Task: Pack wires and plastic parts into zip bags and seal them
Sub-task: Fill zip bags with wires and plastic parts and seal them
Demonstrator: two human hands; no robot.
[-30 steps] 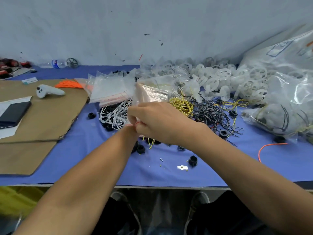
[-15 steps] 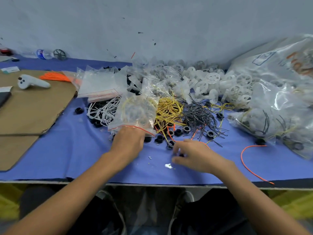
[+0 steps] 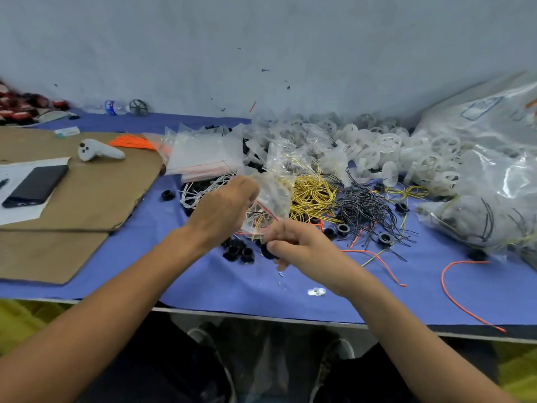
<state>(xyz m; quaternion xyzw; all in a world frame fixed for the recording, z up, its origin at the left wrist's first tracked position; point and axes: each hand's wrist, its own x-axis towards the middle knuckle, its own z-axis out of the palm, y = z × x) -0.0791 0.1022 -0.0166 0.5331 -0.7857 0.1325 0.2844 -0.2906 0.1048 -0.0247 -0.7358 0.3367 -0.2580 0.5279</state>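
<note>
My left hand (image 3: 223,209) grips a clear zip bag (image 3: 271,199) with a red seal strip, held above the blue table cloth; wires show inside it. Just below the bag's mouth, my right hand (image 3: 293,245) pinches a small black plastic ring (image 3: 266,252). More black rings (image 3: 238,253) lie on the cloth under my hands. Behind the bag lie a bundle of yellow wires (image 3: 312,196), a tangle of black wires (image 3: 366,207) and white wires (image 3: 197,191). A stack of empty zip bags (image 3: 203,154) sits further back.
White plastic wheels (image 3: 386,152) pile up at the back right beside large filled bags (image 3: 488,181). Cardboard (image 3: 96,196) on the left carries a phone (image 3: 36,186) and a white controller (image 3: 98,151). Loose orange wires (image 3: 459,295) lie near the table's front edge (image 3: 261,314).
My left hand has lifted the bag off the cloth and tilted it. My right hand has come up from the table with a black ring and now sits at the bag's mouth.
</note>
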